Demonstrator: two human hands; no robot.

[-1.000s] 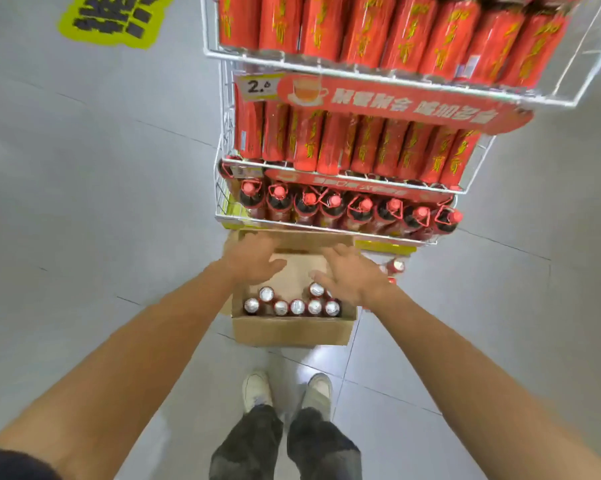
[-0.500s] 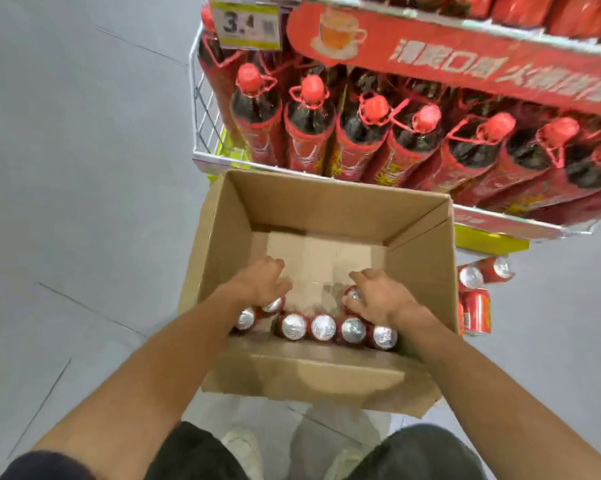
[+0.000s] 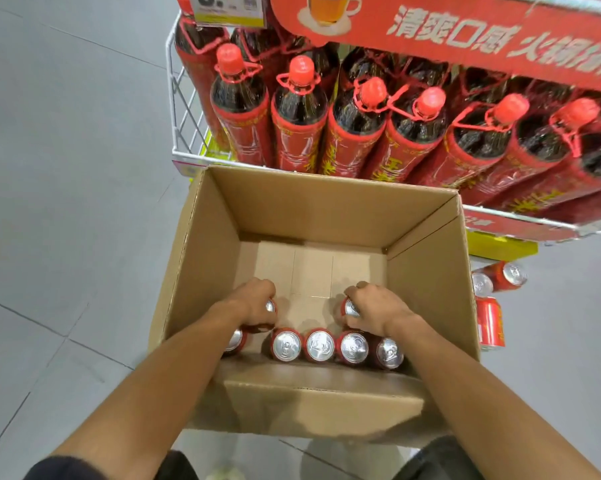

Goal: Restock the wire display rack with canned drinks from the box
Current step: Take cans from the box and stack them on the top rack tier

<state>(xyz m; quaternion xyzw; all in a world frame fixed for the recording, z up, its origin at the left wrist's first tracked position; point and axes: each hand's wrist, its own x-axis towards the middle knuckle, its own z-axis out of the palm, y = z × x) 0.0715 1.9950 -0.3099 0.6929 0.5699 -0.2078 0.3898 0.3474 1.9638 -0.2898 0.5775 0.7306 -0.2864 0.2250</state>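
Nearer the box (image 3: 327, 209) now, left grip (image 3: 254, 301) clasps one can (image 3: 270, 305), right grip (image 3: 378, 308) another can (image 3: 350, 308).

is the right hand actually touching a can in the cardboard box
Touching. The head view shows the right hand gripping a red drink can with a silver lid in the brown cardboard box, fingers curled over its rim.

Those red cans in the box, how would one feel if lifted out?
The can under the right hand looks like rigid metal; the neighbouring cans have unopened tabs, so it is probably full and heavy. Its glossy round body may slip, and would likely roll if tipped.
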